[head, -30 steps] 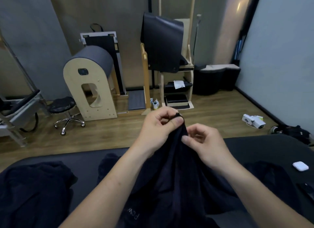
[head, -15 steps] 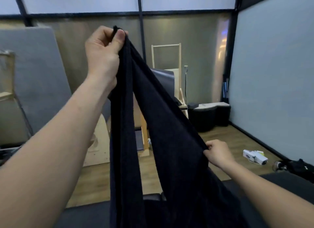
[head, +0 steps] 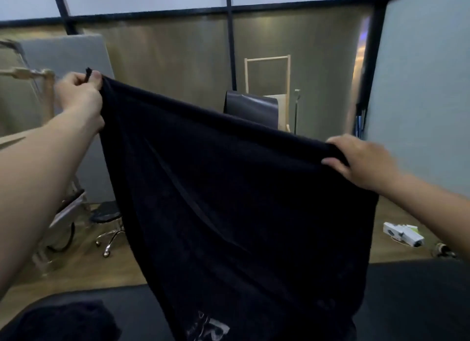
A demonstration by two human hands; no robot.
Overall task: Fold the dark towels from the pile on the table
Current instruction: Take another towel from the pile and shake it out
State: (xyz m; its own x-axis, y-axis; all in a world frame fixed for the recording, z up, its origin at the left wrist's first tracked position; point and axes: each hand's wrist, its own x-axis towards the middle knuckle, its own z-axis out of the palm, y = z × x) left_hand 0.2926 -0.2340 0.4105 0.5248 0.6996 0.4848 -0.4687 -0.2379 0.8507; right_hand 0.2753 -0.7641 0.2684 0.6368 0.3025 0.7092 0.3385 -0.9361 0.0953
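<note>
A dark towel (head: 241,200) hangs spread out in the air above the dark table (head: 412,297), with a pale printed mark near its bottom edge. My left hand (head: 81,93) pinches its upper left corner, raised high at the left. My right hand (head: 363,162) grips the top edge at the right, lower than the left, so the edge slopes down to the right. A pile of dark towels (head: 66,320) lies on the table at the bottom left. The towel hides most of the table's middle.
Beyond the table lies a wooden floor with a rolling stool (head: 108,221) at the left and a white device (head: 404,235) at the right. A wooden frame with a dark pad (head: 254,106) stands at the back wall.
My hands have moved apart and spread the towel wide. The left hand came down and further left, and the right hand slid right along the top edge. The camera has tilted up.
</note>
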